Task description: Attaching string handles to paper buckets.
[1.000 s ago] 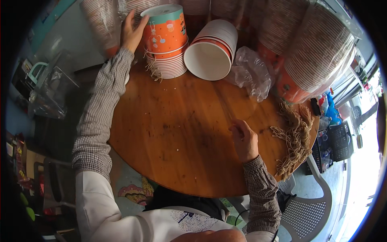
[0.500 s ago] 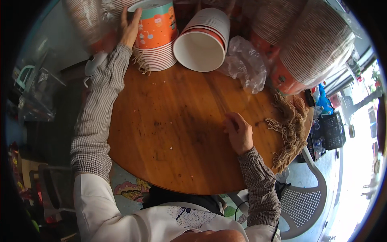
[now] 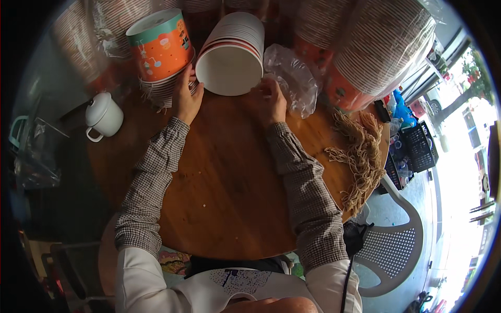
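A stack of white paper buckets [image 3: 229, 68] lies on its side at the far middle of the table, its round mouth toward me. My left hand [image 3: 188, 99] is at its left edge, thumb and fingers apart, between it and an upright orange and green paper bucket [image 3: 162, 55] on a further stack. At the right edge of the mouth is my right hand [image 3: 273, 100], fingers loosely bent and apart. Whether its fingertips touch the rim is hard to see. Beside that hand lies a crumpled clear plastic bag [image 3: 295, 78].
Tall plastic-wrapped stacks of paper buckets [image 3: 381, 47] line the back. A bundle of tan yarn strands [image 3: 360, 156] lies along the right edge of the round wooden table [image 3: 229, 182]. A white lidded mug [image 3: 104, 116] stands at the left; a grey chair [image 3: 396, 250] is at the right.
My left hand has come off the upright orange bucket and moved right and nearer, beside the lying stack. My right hand has moved forward to that stack's right edge. The view has shifted.
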`<action>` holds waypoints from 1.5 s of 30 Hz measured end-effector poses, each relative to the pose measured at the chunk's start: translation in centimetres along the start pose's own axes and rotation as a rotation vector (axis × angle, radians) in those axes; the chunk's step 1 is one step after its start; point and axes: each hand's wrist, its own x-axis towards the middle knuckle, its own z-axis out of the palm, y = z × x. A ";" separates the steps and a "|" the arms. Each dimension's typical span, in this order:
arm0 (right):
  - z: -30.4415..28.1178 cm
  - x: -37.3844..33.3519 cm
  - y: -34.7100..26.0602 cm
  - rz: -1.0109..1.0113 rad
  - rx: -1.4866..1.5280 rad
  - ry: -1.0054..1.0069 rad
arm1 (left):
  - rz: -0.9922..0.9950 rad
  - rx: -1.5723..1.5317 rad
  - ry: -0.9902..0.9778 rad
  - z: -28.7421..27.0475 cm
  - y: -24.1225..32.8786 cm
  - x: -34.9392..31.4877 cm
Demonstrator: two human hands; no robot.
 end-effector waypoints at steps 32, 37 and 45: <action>-15.1 -6.0 -4.8 -0.096 -0.143 0.101 | -0.502 -0.388 0.004 -9.5 6.5 -10.6; -23.6 -5.1 0.7 0.207 -0.853 0.079 | -0.670 -0.435 -0.012 -9.9 9.4 -11.3; -22.6 -3.5 3.9 0.281 -1.078 -0.018 | -0.838 -0.448 -0.357 -11.7 11.3 -11.1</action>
